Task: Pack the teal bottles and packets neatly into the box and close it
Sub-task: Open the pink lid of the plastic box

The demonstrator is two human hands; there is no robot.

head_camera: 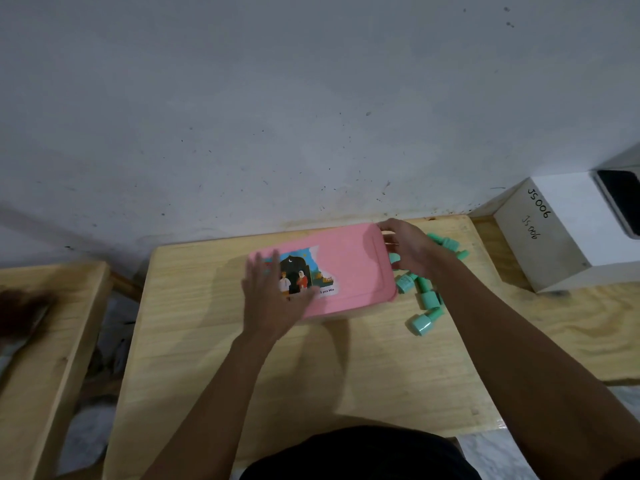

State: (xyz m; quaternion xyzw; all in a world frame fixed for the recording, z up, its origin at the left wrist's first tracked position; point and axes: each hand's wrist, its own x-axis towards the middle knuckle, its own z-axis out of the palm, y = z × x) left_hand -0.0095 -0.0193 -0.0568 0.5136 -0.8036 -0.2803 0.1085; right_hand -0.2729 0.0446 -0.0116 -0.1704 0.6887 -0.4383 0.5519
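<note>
Here, two hands (275,301) (410,249) on one box (349,268).

A pink rectangular plastic box (346,268) with its lid on sits at the far side of the pale wooden tabletop (311,375). A printed picture sticker (304,268) covers the lid's left half. The left grip (273,299) lies flat on that half, fingers spread and blurred. The right grip (408,251) curls over the box's right end. Small teal plastic bottles (427,299) lie scattered just beside that end. A white cardboard carton (554,237) marked "JS 006" stands well to the right.
</note>
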